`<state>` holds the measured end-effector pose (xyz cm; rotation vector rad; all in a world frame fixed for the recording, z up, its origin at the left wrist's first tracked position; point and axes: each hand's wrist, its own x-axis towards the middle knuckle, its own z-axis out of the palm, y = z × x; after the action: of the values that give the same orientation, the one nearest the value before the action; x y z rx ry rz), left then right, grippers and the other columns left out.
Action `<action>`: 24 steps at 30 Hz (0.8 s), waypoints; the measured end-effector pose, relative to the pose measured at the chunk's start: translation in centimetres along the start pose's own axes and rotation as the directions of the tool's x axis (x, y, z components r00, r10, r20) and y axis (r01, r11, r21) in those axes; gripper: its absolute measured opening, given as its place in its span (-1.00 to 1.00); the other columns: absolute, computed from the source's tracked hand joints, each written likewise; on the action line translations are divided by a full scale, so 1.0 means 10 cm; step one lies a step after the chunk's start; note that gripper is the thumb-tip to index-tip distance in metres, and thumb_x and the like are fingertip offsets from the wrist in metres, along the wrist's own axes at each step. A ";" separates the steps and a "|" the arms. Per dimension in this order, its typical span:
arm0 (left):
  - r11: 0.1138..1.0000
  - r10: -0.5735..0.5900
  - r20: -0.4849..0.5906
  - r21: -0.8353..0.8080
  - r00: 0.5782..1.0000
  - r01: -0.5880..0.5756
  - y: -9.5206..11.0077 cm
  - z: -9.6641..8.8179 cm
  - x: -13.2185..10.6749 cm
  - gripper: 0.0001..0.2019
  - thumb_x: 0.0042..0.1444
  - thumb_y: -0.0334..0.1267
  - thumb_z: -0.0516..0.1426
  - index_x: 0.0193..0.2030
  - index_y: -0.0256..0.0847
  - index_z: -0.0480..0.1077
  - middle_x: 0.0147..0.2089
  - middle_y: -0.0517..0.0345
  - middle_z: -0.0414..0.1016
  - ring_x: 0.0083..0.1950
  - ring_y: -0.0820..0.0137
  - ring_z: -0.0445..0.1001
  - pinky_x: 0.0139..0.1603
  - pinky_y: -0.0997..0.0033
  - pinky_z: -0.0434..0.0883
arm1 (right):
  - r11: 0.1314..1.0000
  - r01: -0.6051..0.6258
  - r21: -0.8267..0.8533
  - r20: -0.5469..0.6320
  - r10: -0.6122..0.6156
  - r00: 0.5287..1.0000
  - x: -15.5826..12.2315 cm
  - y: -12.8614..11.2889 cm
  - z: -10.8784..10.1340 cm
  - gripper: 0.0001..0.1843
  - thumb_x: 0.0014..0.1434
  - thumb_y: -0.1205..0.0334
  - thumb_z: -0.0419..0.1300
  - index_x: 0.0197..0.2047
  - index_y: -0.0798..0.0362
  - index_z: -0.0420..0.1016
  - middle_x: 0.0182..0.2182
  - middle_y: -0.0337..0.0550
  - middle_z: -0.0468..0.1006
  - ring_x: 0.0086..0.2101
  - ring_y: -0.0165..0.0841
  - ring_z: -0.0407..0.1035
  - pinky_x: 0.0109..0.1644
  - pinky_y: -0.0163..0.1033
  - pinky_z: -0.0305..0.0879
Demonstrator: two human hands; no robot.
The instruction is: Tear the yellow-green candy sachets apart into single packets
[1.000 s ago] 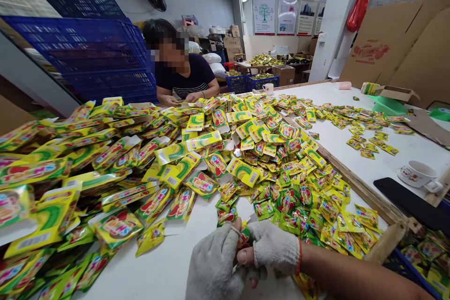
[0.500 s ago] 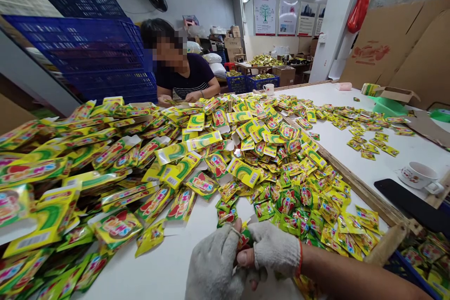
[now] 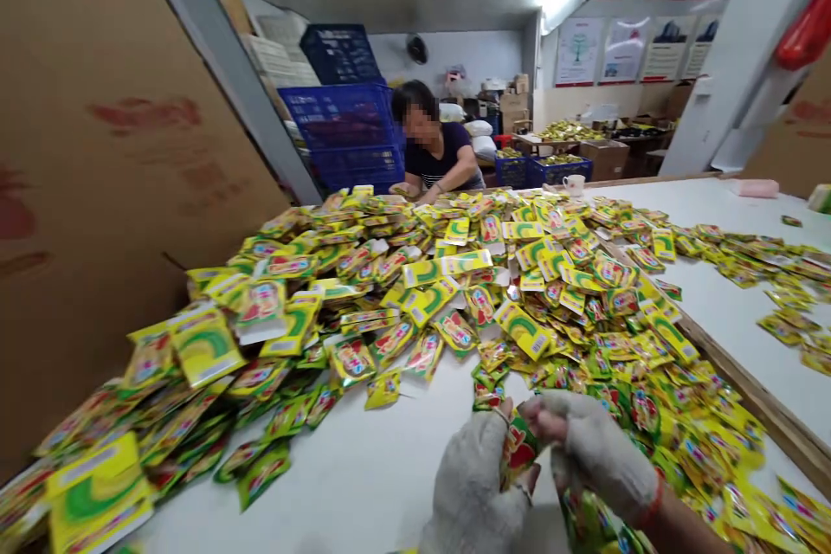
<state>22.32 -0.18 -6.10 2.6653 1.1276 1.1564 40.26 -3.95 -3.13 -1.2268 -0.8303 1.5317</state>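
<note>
My left hand (image 3: 477, 485), in a grey-white knitted glove with bare fingertips, is closed around a small green and red foil packet (image 3: 520, 443). The packet stands tilted between thumb and fingers. Just to its right, my right hand (image 3: 598, 443), gloved the same way, has its fingers curled into a pinch by the packet's upper corner. Blur hides what that pinch holds. Close by on the right lies a heap of small green and yellow packets (image 3: 640, 407). Flat yellow printed boxes (image 3: 525, 329) are piled beyond my hands and to the left.
A wooden strip (image 3: 746, 394) divides the white tabletop (image 3: 351, 476). More packets (image 3: 789, 307) lie across it. Cardboard (image 3: 130, 182) stands along the left. A co-worker (image 3: 447, 151) leans over the far end, near blue crates (image 3: 347, 121) and a white cup (image 3: 574, 184).
The view has swung left and pulled back, showing the cardboard. My right hand has shifted from the packet's side toward its upper corner, and more of the packet's face shows.
</note>
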 end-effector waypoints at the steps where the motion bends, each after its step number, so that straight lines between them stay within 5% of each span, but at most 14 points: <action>1: 0.998 -0.061 0.005 -0.022 0.998 0.061 0.00 0.01 -0.01 -0.42 -0.06 -0.26 0.25 0.16 -0.22 0.30 -0.10 -0.04 0.55 -0.14 0.19 0.56 -0.19 0.25 0.56 | 0.997 0.062 0.040 -0.084 -0.058 0.995 0.01 -0.10 -0.05 -0.49 0.01 -0.18 0.34 -0.25 0.09 0.37 -0.42 -0.17 0.51 -0.69 -0.54 0.29 -0.70 -0.47 0.03; 4: 0.984 -0.144 0.051 -0.101 0.988 0.149 0.03 0.05 -0.01 -0.38 -0.08 -0.15 0.31 0.16 -0.19 0.33 -0.07 -0.04 0.54 -0.10 0.17 0.55 -0.13 0.23 0.54 | 0.960 0.233 0.157 -0.163 -0.208 0.964 -0.03 -0.62 0.00 -0.51 0.01 -0.12 0.37 -0.15 0.05 0.41 -0.34 -0.14 0.55 -0.66 -0.58 0.27 -0.66 -0.48 0.02; 6: 0.978 -0.140 0.116 -0.139 0.983 0.156 0.11 0.04 0.00 -0.37 -0.09 0.01 0.32 0.12 -0.18 0.37 -0.12 -0.02 0.54 -0.13 0.16 0.54 -0.15 0.22 0.52 | 0.934 0.303 0.188 -0.029 -0.303 0.953 -0.15 -1.06 0.22 -0.43 -0.01 -0.12 0.39 -0.01 -0.02 0.44 -0.28 -0.15 0.58 -0.63 -0.55 0.32 -0.62 -0.44 0.12; 9: 0.981 -0.037 0.336 -0.168 0.941 0.099 0.28 -0.07 0.03 -0.37 -0.08 0.23 0.27 0.01 -0.21 0.42 -0.26 0.03 0.51 -0.23 0.22 0.51 -0.22 0.27 0.46 | 0.846 0.511 0.154 0.162 -0.532 0.831 -0.33 -1.62 0.66 -0.52 0.03 -0.07 0.39 0.01 -0.17 0.49 -0.26 -0.27 0.59 -0.62 -0.57 0.34 -0.57 -0.43 0.19; 11: 0.984 0.015 0.456 -0.166 0.890 0.068 0.33 -0.19 0.05 -0.36 -0.05 0.29 0.22 -0.02 -0.20 0.42 -0.26 0.04 0.49 -0.22 0.24 0.50 -0.19 0.29 0.43 | 0.813 0.576 0.088 0.253 -0.577 0.776 -0.36 -1.77 0.84 -0.56 0.03 0.01 0.43 -0.01 -0.20 0.52 -0.27 -0.28 0.58 -0.57 -0.54 0.38 -0.56 -0.43 0.21; 13: 0.990 0.021 0.521 -0.131 0.853 0.056 0.30 -0.36 0.02 -0.41 0.00 0.28 0.18 -0.04 -0.18 0.41 -0.23 0.05 0.48 -0.19 0.23 0.48 -0.16 0.26 0.41 | 0.818 0.574 0.034 0.243 -0.564 0.789 -0.33 -1.69 0.86 -0.65 0.08 0.03 0.40 -0.05 -0.17 0.56 -0.33 -0.22 0.57 -0.54 -0.49 0.41 -0.60 -0.43 0.23; 17: 0.989 -0.148 0.637 0.113 0.757 0.099 0.25 -0.72 -0.23 -0.55 0.02 0.15 0.21 -0.18 -0.22 0.40 -0.22 0.03 0.47 -0.18 0.19 0.45 -0.09 0.15 0.39 | 0.927 0.374 -0.042 0.058 -0.371 0.927 -0.15 -1.12 0.54 -0.73 0.02 0.12 0.43 -0.19 -0.06 0.56 -0.43 -0.16 0.54 -0.52 -0.39 0.42 -0.56 -0.36 0.35; 21: 0.960 -0.189 0.610 0.279 0.769 0.014 0.20 -0.94 -0.52 -0.64 0.09 0.02 0.21 -0.12 -0.22 0.39 -0.05 -0.01 0.44 0.00 0.15 0.38 0.20 -0.06 0.24 | 0.967 0.249 0.050 -0.076 -0.245 0.967 0.00 -0.65 0.24 -0.73 0.03 0.14 0.41 -0.20 0.00 0.50 -0.44 -0.23 0.50 -0.53 -0.48 0.36 -0.53 -0.42 0.32; 24: 0.936 -0.198 0.641 0.348 0.741 -0.052 0.07 -1.08 -0.60 -0.63 0.02 -0.07 0.28 -0.10 -0.23 0.40 -0.02 -0.03 0.43 0.03 0.13 0.36 0.13 -0.01 0.30 | 0.983 0.172 0.061 -0.104 -0.165 0.981 0.00 -0.46 0.15 -0.65 -0.01 0.11 0.43 -0.18 0.02 0.47 -0.44 -0.25 0.49 -0.55 -0.50 0.34 -0.54 -0.42 0.26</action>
<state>13.06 -7.16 -1.82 2.8297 1.3326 -0.0912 40.06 -2.53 1.42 -1.1422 -0.7890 1.3421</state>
